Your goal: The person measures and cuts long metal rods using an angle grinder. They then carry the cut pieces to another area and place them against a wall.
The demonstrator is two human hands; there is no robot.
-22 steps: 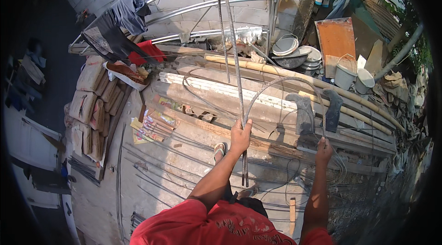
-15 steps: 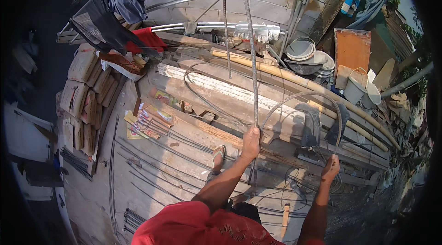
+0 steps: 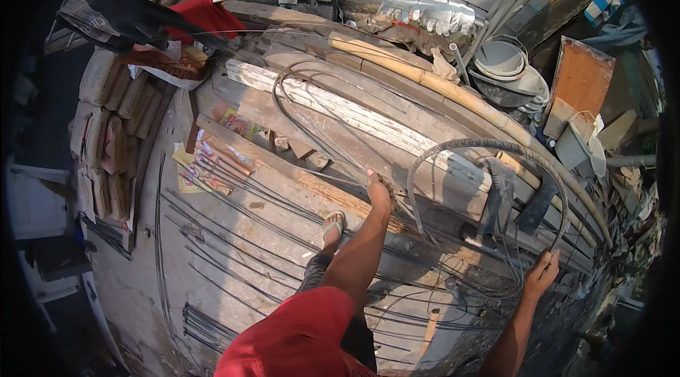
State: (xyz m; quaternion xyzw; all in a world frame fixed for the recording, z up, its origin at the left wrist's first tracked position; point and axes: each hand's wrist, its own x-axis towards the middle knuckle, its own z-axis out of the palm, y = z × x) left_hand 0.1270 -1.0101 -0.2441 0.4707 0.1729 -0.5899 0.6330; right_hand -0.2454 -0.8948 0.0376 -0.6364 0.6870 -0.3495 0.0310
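A long ribbed steel reinforcing bar (image 3: 491, 142), bent into wide loops, is between my hands. My left hand (image 3: 380, 193) is closed round it near the middle, above the planks. From there a narrower loop reaches away to the left over the timber, its curved end near the white-painted beam (image 3: 283, 88). My right hand (image 3: 542, 274), lower and farther right, grips the bar where the large arch comes down. The bar's part just right of my left hand is hard to trace against the clutter.
Straight steel rods (image 3: 241, 218) lie across the concrete floor by my sandalled foot (image 3: 333, 225). Beyond are stacked planks and a bamboo pole (image 3: 425, 78). Filled sacks (image 3: 95, 133) stand at left, buckets (image 3: 500, 58) at right. Gloves (image 3: 428, 10) hang on a pipe near the block wall.
The tall upright loop above my left hand has tipped down and away to the left, over the planks. My right hand has moved right and lower, and the right arch has widened.
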